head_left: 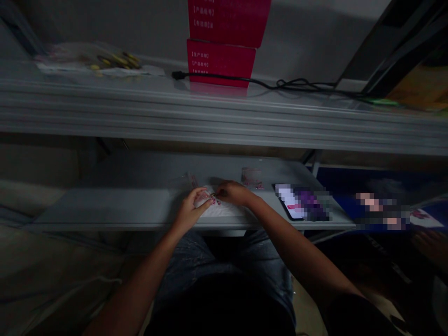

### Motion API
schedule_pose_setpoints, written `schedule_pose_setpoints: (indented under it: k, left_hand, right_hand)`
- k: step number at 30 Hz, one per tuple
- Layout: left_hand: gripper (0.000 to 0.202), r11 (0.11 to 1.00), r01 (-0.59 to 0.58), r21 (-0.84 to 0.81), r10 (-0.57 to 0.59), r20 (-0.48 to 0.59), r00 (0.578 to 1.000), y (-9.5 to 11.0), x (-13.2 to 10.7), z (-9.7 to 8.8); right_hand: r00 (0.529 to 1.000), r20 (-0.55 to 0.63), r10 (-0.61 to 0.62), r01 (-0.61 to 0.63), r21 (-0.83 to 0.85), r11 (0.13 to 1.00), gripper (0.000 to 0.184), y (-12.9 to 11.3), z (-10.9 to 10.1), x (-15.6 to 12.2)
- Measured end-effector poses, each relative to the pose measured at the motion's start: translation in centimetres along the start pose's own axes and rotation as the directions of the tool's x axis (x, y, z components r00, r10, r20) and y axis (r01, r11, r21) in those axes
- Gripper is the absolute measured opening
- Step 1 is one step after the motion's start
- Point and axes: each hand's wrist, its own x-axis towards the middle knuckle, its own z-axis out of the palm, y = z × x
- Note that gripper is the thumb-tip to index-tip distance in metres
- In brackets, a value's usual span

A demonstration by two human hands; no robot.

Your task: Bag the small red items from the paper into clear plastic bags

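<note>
On my feed, the left hand (191, 206) and the right hand (235, 192) met over small, shiny pink pieces (217, 201); in the gloom I couldn't tell whether either pinched one or just touched. The pieces lay between the fingertips, above a thin white sheet (224, 211). I judged a loose pinch could scatter them. Beyond the right hand, a small clear plastic bag (251, 175) risked a knock from that wrist; farther right lay a flat, black-rimmed phone (294, 211).

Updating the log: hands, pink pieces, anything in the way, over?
Left hand, right hand both at small pink pieces. Grip unclear. Phone farther right, clear of hands.
</note>
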Motion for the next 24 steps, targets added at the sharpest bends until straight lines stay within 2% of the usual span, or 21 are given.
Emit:
schedule_pose_setpoints:
  k: [3, 6, 9, 11, 14, 17, 19, 22, 24]
  left_hand:
    - [0.043, 1.0, 0.009, -0.011, -0.009, -0.004, 1.0, 0.3, 0.0, -0.1]
    - [0.041, 0.999, 0.019, -0.04, -0.019, 0.006, 1.0, 0.7, -0.1, -0.1]
    - [0.041, 0.996, 0.022, -0.081, -0.019, 0.027, 0.999, 0.9, 0.0, -0.1]
    - [0.042, 0.996, 0.016, -0.085, -0.013, 0.03, 0.999, 1.1, 0.0, -0.1]
    - [0.043, 0.998, 0.021, -0.066, -0.022, -0.013, 1.0, 1.4, -0.1, -0.3]
    - [0.04, 0.992, 0.056, -0.115, -0.062, -0.051, 0.997, 1.8, -0.2, -0.7]
    - [0.041, 0.982, 0.081, -0.173, -0.092, -0.058, 0.994, 1.8, -0.3, -1.0]
    - [0.046, 0.958, 0.117, -0.262, -0.135, -0.052, 0.99, 1.5, -0.2, -1.2]
    - [0.048, 0.93, 0.143, -0.339, -0.159, -0.019, 0.987, 1.1, -0.2, -1.2]
  right_hand:
    - [1.0, -0.016, -0.003, 0.004, 0.069, 0.998, 0.011, 0.3, -0.2, -0.1]
    - [0.996, -0.093, -0.012, 0.034, 0.245, 0.969, 0.01, -0.3, -1.2, -0.7]
    - [0.99, -0.142, -0.014, 0.071, 0.403, 0.912, 0.011, -2.1, -2.5, -1.0]
    - [0.991, -0.13, -0.037, 0.089, 0.427, 0.9, 0.011, -3.8, -3.2, -0.8]
    - [0.991, -0.109, -0.082, 0.118, 0.379, 0.918, 0.011, -5.6, -3.8, -0.2]
    - [0.979, -0.199, -0.051, 0.11, 0.301, 0.947, 0.014, -5.5, -3.8, -0.3]
    - [0.974, -0.224, 0.029, 0.026, 0.235, 0.972, 0.014, -4.7, -3.3, -0.9]
    - [0.977, -0.133, 0.168, -0.155, 0.105, 0.982, 0.011, -3.5, -2.2, -2.2]
    - [0.972, -0.079, 0.22, -0.216, 0.055, 0.975, 0.012, -3.2, -1.4, -2.8]
